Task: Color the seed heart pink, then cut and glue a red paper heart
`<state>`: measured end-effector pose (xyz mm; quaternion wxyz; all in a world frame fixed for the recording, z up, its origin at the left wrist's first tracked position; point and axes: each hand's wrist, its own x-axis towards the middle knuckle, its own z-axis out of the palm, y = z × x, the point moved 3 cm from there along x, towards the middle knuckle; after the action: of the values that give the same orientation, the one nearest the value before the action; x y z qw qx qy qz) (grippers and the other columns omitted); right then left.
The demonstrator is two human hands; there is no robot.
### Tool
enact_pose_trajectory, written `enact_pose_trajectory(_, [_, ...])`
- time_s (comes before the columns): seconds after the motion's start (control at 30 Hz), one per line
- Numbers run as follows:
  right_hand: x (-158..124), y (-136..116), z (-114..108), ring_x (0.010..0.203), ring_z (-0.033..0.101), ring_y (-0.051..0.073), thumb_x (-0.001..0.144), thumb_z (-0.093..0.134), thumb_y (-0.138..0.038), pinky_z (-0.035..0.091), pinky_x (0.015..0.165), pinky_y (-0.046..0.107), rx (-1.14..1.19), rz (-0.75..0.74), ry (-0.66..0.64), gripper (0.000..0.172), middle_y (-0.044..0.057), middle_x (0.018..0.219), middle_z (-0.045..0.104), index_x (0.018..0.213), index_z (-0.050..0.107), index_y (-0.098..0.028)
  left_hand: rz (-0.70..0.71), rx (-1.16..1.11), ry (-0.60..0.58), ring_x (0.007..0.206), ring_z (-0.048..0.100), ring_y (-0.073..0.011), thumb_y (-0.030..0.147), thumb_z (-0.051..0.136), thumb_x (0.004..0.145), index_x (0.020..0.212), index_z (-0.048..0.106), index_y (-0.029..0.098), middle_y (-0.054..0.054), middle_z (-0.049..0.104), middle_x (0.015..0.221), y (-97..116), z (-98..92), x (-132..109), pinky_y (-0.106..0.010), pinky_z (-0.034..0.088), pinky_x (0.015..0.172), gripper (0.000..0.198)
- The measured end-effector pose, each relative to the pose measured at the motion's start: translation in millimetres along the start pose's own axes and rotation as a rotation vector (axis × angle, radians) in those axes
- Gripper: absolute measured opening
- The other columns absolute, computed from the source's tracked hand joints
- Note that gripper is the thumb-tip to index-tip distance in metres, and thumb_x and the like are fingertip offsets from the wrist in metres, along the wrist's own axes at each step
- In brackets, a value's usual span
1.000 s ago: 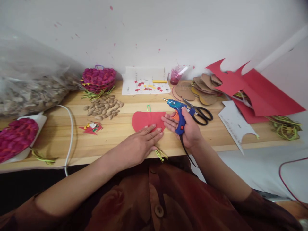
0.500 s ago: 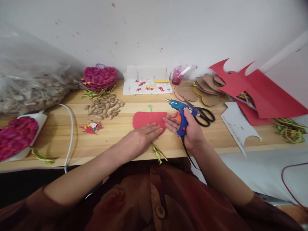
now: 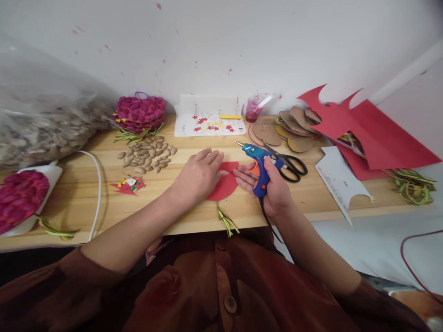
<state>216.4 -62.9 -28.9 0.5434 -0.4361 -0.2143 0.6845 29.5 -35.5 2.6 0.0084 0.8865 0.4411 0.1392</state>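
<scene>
A red paper shape (image 3: 226, 183) lies flat near the table's front edge, with a tuft of green-yellow strands (image 3: 227, 220) below it. My left hand (image 3: 201, 174) rests palm down over its left part, fingers extended and pointing away from me, hiding much of it. In my right hand (image 3: 275, 189) is a blue glue gun (image 3: 262, 182) with an orange trigger, its nozzle pointing up and left. The right fingers reach out to the red shape's right edge. Black-handled scissors (image 3: 292, 167) lie just behind the glue gun.
Peanuts (image 3: 148, 154) are spread left of centre, beside red paper scraps (image 3: 128, 185) and a white cable (image 3: 99, 184). Paper with stars (image 3: 209, 115), a cup (image 3: 254, 109) and cardboard pieces (image 3: 270, 133) line the back. Red sheets (image 3: 394, 133) stand right.
My left hand has moved up and left over the red shape, covering its upper left and the green loop. My right hand still holds the glue gun in nearly the same place.
</scene>
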Motion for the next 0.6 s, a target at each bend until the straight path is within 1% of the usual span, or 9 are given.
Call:
enact_pose_trajectory(0.07, [-2, 0, 0, 0.112, 0.075, 0.028, 0.091, 0.060, -0.069, 0.057, 0.106, 0.050, 0.016, -0.047, 0.002, 0.048, 0.007, 0.096, 0.079, 0.079, 0.066, -0.023, 0.033, -0.071, 0.155, 0.114, 0.067, -0.0289, 0.025, 0.045, 0.105, 0.130, 0.070, 0.010, -0.017, 0.075, 0.118, -3, -6.5, 2, -0.042, 0.053, 0.098, 0.038])
enact_pose_trajectory(0.13, [-5, 0, -1, 0.115, 0.073, 0.028, 0.087, 0.064, -0.070, 0.057, 0.106, 0.048, 0.029, -0.105, 0.022, 0.047, 0.005, 0.097, 0.079, 0.079, 0.067, -0.024, 0.003, -0.149, 0.242, 0.093, 0.070, -0.0245, 0.024, 0.049, 0.103, 0.113, 0.077, 0.014, -0.012, 0.077, 0.099, -9, -11.0, 4, -0.037, 0.055, 0.085, 0.031])
enact_pose_trajectory(0.23, [-7, -2, -2, 0.121, 0.069, 0.027, 0.084, 0.070, -0.069, 0.058, 0.105, 0.045, 0.025, -0.182, 0.053, 0.044, 0.004, 0.099, 0.078, 0.080, 0.068, -0.025, -0.113, -0.223, 0.249, 0.074, 0.066, -0.0198, 0.032, 0.059, 0.099, 0.087, 0.076, 0.016, -0.007, 0.072, 0.080, -18, -12.6, 5, -0.032, 0.052, 0.071, 0.026])
enact_pose_trajectory(0.33, [-7, -3, -2, 0.126, 0.066, 0.026, 0.085, 0.068, -0.068, 0.058, 0.104, 0.044, 0.017, -0.191, 0.039, 0.043, 0.004, 0.104, 0.078, 0.083, 0.069, -0.025, -0.151, -0.232, 0.240, 0.067, 0.061, -0.0181, 0.038, 0.060, 0.098, 0.073, 0.072, 0.016, -0.005, 0.066, 0.070, -24, -10.6, 2, -0.032, 0.051, 0.068, 0.036])
enact_pose_trajectory(0.4, [-5, -3, -2, 0.127, 0.066, 0.027, 0.085, 0.068, -0.068, 0.059, 0.103, 0.044, 0.020, -0.164, 0.020, 0.044, 0.005, 0.108, 0.078, 0.085, 0.070, -0.024, -0.071, -0.290, 0.247, 0.077, 0.065, -0.0181, 0.032, 0.055, 0.100, 0.081, 0.076, 0.017, -0.007, 0.069, 0.084, -25, -7.1, 0, -0.032, 0.053, 0.073, 0.032])
enact_pose_trajectory(0.47, [-3, -3, -3, 0.127, 0.066, 0.028, 0.084, 0.069, -0.068, 0.060, 0.100, 0.044, 0.021, -0.138, 0.007, 0.045, 0.006, 0.111, 0.078, 0.087, 0.070, -0.024, 0.069, -0.392, 0.217, 0.091, 0.068, -0.0179, 0.021, 0.052, 0.099, 0.106, 0.079, 0.019, -0.008, 0.072, 0.103, -22, -0.3, -1, -0.031, 0.056, 0.082, 0.027])
enact_pose_trajectory(0.5, [-2, -4, -3, 0.126, 0.066, 0.029, 0.083, 0.069, -0.069, 0.061, 0.099, 0.044, 0.020, -0.129, 0.002, 0.045, 0.006, 0.111, 0.078, 0.088, 0.070, -0.024, 0.134, -0.433, 0.190, 0.097, 0.068, -0.0182, 0.017, 0.052, 0.098, 0.118, 0.076, 0.020, -0.009, 0.072, 0.111, -20, 3.8, -2, -0.031, 0.056, 0.086, 0.031])
enact_pose_trajectory(0.53, [0, -5, -3, 0.125, 0.067, 0.029, 0.083, 0.070, -0.069, 0.061, 0.098, 0.044, 0.016, -0.122, -0.007, 0.045, 0.007, 0.112, 0.079, 0.088, 0.070, -0.024, 0.188, -0.457, 0.166, 0.101, 0.068, -0.0189, 0.015, 0.053, 0.098, 0.125, 0.073, 0.020, -0.010, 0.072, 0.115, -19, 8.0, -2, -0.032, 0.057, 0.088, 0.034])
enact_pose_trajectory(0.6, [2, -8, -2, 0.123, 0.068, 0.030, 0.083, 0.070, -0.070, 0.062, 0.096, 0.043, 0.003, -0.112, -0.029, 0.047, 0.008, 0.113, 0.079, 0.088, 0.070, -0.023, 0.250, -0.472, 0.141, 0.102, 0.068, -0.0206, 0.014, 0.057, 0.097, 0.130, 0.070, 0.017, -0.011, 0.073, 0.116, -17, 14.8, -3, -0.034, 0.057, 0.090, 0.036])
